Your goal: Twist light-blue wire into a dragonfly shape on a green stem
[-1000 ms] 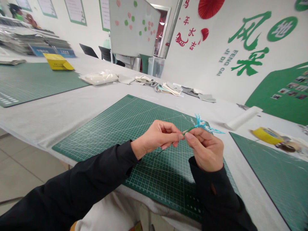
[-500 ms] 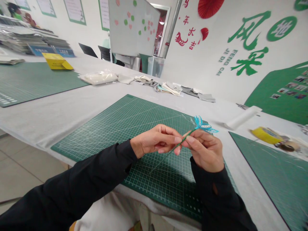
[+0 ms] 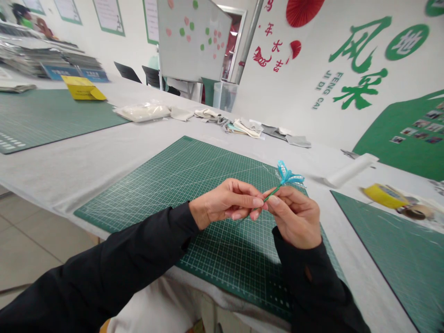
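Observation:
A small blue artificial flower [image 3: 287, 177] with looped petals and pale bead-like dots tops a thin green stem [image 3: 272, 194]. My left hand [image 3: 237, 200] pinches the stem between thumb and fingers. Close beside it, my right hand [image 3: 294, 212] also closes on the stem, just below the bloom. The fingertips of both hands nearly meet. The stem slants up to the right, and its lower part is mostly hidden by my fingers. Both hands are above a green cutting mat [image 3: 166, 185] with a white grid.
More cutting mats lie to the left [image 3: 55, 118] and right [image 3: 391, 249]. A yellow box [image 3: 83, 89], a plastic-wrapped packet [image 3: 142, 112] and fabric scraps [image 3: 244, 127] are farther back. At right are a white roll [image 3: 352, 169] and yellow item [image 3: 385, 195]. A person [image 3: 22, 16] is far left.
The flower has turned between my fingers, its petals now showing a different side and sitting slightly further left and higher. Both hands keep almost the same place and grip.

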A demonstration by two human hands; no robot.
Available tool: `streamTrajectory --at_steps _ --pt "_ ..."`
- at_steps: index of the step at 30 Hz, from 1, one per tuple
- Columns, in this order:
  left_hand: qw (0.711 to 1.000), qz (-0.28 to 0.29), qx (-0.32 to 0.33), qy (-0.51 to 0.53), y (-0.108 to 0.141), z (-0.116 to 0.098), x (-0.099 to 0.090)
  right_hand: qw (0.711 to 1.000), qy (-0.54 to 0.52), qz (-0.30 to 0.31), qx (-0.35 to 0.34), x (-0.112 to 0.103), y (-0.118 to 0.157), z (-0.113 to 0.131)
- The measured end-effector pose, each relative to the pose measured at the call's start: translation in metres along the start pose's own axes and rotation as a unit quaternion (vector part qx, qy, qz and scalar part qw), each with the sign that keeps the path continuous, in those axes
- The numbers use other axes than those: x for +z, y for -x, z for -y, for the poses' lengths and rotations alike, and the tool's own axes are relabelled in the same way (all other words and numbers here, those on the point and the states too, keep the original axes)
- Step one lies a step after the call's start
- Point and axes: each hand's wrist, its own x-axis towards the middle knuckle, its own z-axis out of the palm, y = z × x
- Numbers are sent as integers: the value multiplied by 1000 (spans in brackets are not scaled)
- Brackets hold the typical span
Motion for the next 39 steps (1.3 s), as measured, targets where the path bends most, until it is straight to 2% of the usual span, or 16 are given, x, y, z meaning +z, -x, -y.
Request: streamTrajectory --at_steps 7,13,17,24,30,35,39 --pt "1000 -6 31 5 -1 2 0 1000 17 0 -3 0 -2 1" --pt "999 -22 41 17 -2 3 0 997 51 -61 -18 0 -2 0" --pt "998 -47 48 15 -3 2 0 995 63 -81 -18 -1 -1 -1" --pt "996 -74 50 -13 -4 2 1 991 96 -92 -13 -3 -1 -2" --pt "991 -83 87 -50 -6 6 1 987 106 -121 -4 -3 0 -5" --pt "982 -120 105 -97 -6 7 5 982 124 -144 -12 -4 -2 -8" --pt "982 -122 94 -106 -6 6 6 979 135 -151 -19 -6 -2 -10"
